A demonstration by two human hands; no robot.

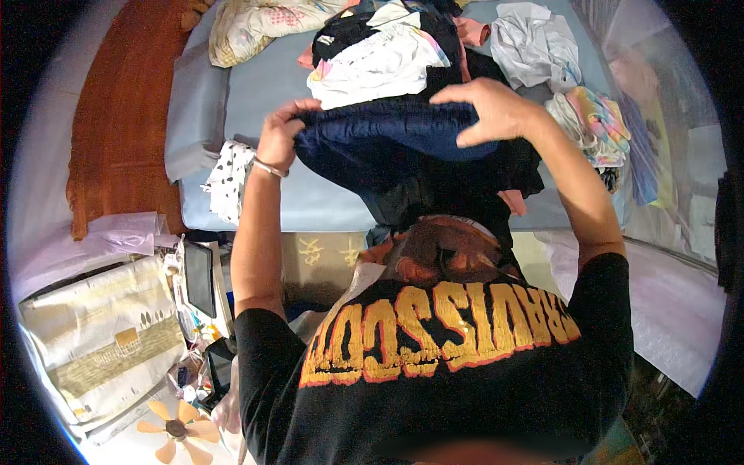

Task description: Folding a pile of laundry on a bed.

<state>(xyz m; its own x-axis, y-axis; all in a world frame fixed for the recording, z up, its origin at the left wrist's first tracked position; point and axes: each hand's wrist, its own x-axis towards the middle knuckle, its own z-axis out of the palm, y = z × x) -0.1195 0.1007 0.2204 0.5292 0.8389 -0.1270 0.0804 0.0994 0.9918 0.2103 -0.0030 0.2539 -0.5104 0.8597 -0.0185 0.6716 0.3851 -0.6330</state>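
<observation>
My left hand (283, 132) and my right hand (488, 108) both grip a dark navy garment (387, 143) by its upper edge, holding it up over the near side of the bed (256, 85). The cloth hangs down between my arms. A silver bracelet circles my left wrist. Behind the garment lies a heap of mixed clothes (380, 54), white and black pieces on top. A pale grey garment (535, 43) and a pastel tie-dye piece (593, 116) lie to the right of my right hand.
A white cloth with black spots (229, 178) hangs at the bed's near left edge. A wooden headboard (124, 116) runs along the left. Bags (101, 333), a dark tablet (199, 279) and a small fan (178, 428) sit on the floor at lower left.
</observation>
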